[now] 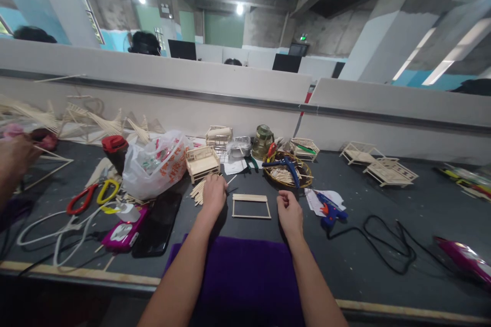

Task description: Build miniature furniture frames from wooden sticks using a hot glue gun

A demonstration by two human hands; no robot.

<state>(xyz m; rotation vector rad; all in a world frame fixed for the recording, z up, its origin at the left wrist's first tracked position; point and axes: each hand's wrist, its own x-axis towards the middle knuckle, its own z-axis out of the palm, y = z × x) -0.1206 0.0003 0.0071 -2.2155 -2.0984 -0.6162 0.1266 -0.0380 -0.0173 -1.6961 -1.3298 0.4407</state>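
My left hand point(215, 193) is over a pile of thin wooden sticks point(197, 193), its fingers bent and closed. A light wooden stick point(232, 180) juts out beside its fingertips and appears gripped. Between my hands a small rectangular stick frame point(251, 216) lies flat on the dark table, several sticks laid side by side along its far edge. Just right of that frame is my right hand point(290, 211), fingers curled together; whatever they may hold is hidden. Behind the pile stands a miniature wooden bench point(203, 160).
A blue glue gun point(330, 209) rests on paper at right, its black cord trailing. Behind are a basket point(307, 180) of sticks and a jar point(263, 142). Leftward lie a phone point(158, 227), plastic bag point(153, 171) and scissors point(82, 199). Another person's hand point(15, 161) is far left.
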